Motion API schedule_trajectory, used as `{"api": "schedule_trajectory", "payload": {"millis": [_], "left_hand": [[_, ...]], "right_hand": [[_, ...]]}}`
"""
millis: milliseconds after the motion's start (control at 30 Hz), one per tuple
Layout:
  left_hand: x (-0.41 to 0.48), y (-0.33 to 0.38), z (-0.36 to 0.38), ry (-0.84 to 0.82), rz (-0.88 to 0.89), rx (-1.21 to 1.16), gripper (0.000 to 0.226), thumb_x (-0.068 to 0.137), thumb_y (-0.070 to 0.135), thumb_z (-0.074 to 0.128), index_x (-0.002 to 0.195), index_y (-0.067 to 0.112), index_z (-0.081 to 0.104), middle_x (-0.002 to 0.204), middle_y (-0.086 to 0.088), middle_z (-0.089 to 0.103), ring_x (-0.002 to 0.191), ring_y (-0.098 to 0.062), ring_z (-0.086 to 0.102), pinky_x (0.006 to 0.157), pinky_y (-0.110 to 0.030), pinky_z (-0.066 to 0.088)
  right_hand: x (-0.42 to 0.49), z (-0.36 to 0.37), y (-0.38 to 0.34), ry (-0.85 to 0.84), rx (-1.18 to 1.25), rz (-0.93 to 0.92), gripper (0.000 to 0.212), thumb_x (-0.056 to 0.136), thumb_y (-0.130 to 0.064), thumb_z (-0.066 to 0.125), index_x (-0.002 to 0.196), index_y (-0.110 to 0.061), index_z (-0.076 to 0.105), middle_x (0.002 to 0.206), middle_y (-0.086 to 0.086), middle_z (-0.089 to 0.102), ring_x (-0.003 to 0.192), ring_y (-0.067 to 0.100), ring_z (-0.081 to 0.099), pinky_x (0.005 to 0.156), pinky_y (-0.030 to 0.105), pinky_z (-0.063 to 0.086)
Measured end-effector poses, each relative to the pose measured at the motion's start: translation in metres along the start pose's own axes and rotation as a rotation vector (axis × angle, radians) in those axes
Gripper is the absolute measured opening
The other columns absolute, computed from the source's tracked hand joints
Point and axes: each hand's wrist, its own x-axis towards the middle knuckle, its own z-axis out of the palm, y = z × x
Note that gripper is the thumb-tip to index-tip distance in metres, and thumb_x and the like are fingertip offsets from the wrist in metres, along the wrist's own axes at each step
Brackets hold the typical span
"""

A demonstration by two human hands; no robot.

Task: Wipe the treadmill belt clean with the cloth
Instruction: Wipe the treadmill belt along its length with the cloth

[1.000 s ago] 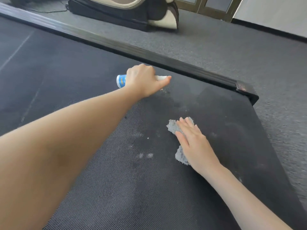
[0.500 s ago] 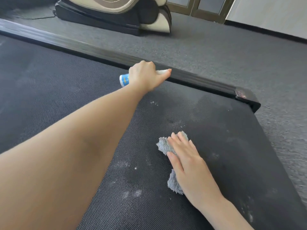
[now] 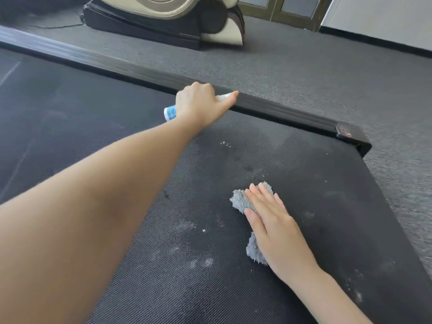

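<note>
Near the right end of the black treadmill belt point(image 3: 163, 288), presses the grey cloth point(image 3: 239, 199) flat against the weave with the right grip point(image 3: 278, 232), fingers straight and together over it, tufts poking out past the fingertips and beside the palm. Farther up, beside the black side rail point(image 3: 280, 111), clenches the left grip point(image 3: 201, 104) round a small white bottle point(image 3: 170, 112) with a blue label, forefinger stretched along its top toward the rail. Shows pale dusty smears point(image 3: 205, 261) and a few bright specks on the belt between the two arms, grey carpet point(image 3: 327, 78) beyond the rail.
</note>
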Motion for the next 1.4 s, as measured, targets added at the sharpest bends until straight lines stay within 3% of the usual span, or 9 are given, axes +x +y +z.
{"api": "schedule_trajectory", "payload": {"millis": [133,333,500,600,800,900,1033,1233,1400], "left_hand": [[-0.028,-0.021,-0.028,-0.009,0.012,-0.020,0.067,0.085,0.072,0.037,0.054,0.013,0.044,0.057,-0.003,0.043,0.069,-0.030,0.047,0.064,-0.032,0.033],[-0.091,-0.061,-0.078,-0.024,0.013,-0.057,0.069,0.086,0.071,0.039,0.050,0.013,0.035,0.054,-0.005,0.048,0.065,-0.031,0.054,0.059,-0.031,0.037],[-0.136,-0.096,-0.124,0.002,0.028,0.003,0.071,0.082,0.076,0.037,0.050,0.012,0.030,0.049,-0.003,0.040,0.055,-0.027,0.046,0.053,-0.030,0.029],[-0.156,-0.119,-0.149,0.074,0.000,-0.004,0.072,0.074,0.081,0.028,0.049,0.013,0.026,0.044,0.000,0.033,0.048,-0.022,0.038,0.050,-0.030,0.024],[-0.184,-0.165,-0.190,0.158,-0.028,-0.085,0.075,0.075,0.079,0.029,0.046,0.011,0.026,0.041,-0.003,0.029,0.045,-0.025,0.033,0.051,-0.033,0.027],[-0.193,-0.190,-0.210,0.184,-0.095,-0.087,0.086,0.075,0.080,0.029,0.051,-0.002,0.038,0.046,-0.017,0.040,0.047,-0.030,0.040,0.051,-0.039,0.038],[-0.204,-0.224,-0.229,0.177,-0.167,0.007,0.074,0.073,0.080,0.029,0.049,0.011,0.024,0.042,-0.002,0.026,0.044,-0.021,0.030,0.046,-0.030,0.021],[-0.217,-0.268,-0.243,0.176,-0.291,0.062,0.074,0.071,0.083,0.027,0.045,0.014,0.031,0.043,-0.002,0.035,0.046,-0.023,0.037,0.049,-0.033,0.027],[-0.217,-0.282,-0.250,0.214,-0.302,0.063,0.071,0.073,0.081,0.029,0.045,0.015,0.027,0.042,0.000,0.031,0.044,-0.020,0.033,0.049,-0.032,0.026]], "right_hand": [[0.002,0.000,-0.003,-0.002,-0.013,0.008,0.045,0.100,-0.025,0.034,0.144,-0.018,0.028,0.151,-0.014,0.022,0.139,-0.007,0.003,0.113,0.012,-0.005],[0.013,0.001,-0.020,0.000,0.004,0.078,0.044,0.101,-0.026,0.032,0.144,-0.017,0.031,0.152,-0.008,0.024,0.136,-0.006,0.006,0.108,0.011,-0.005],[0.022,0.007,-0.038,-0.007,-0.020,0.101,0.043,0.101,-0.025,0.033,0.143,-0.015,0.033,0.153,-0.005,0.025,0.143,0.008,0.010,0.104,0.011,0.001],[0.025,0.010,-0.049,-0.013,-0.009,0.105,0.043,0.101,-0.024,0.033,0.143,-0.015,0.034,0.153,-0.005,0.025,0.143,0.009,0.011,0.105,0.013,0.005],[0.040,0.024,-0.081,-0.030,0.033,0.009,0.042,0.100,-0.023,0.037,0.141,-0.015,0.038,0.151,-0.005,0.029,0.142,0.007,0.014,0.107,0.014,0.009],[0.051,0.037,-0.120,-0.103,0.100,-0.134,0.043,0.100,-0.024,0.036,0.142,-0.017,0.036,0.151,-0.008,0.027,0.140,0.001,0.014,0.108,0.012,0.005],[0.064,0.069,-0.192,-0.237,0.104,-0.452,0.044,0.100,-0.025,0.036,0.144,-0.019,0.031,0.149,-0.015,0.020,0.137,-0.008,0.002,0.107,0.004,-0.006],[0.048,0.110,-0.294,-0.347,0.053,-0.915,0.045,0.100,-0.023,0.037,0.143,-0.009,0.033,0.152,0.003,0.027,0.144,0.012,0.010,0.114,0.017,-0.006],[0.037,0.132,-0.336,-0.383,0.026,-1.136,0.044,0.097,-0.018,0.044,0.137,0.001,0.039,0.147,0.015,0.036,0.142,0.026,0.020,0.115,0.027,0.000]]}}
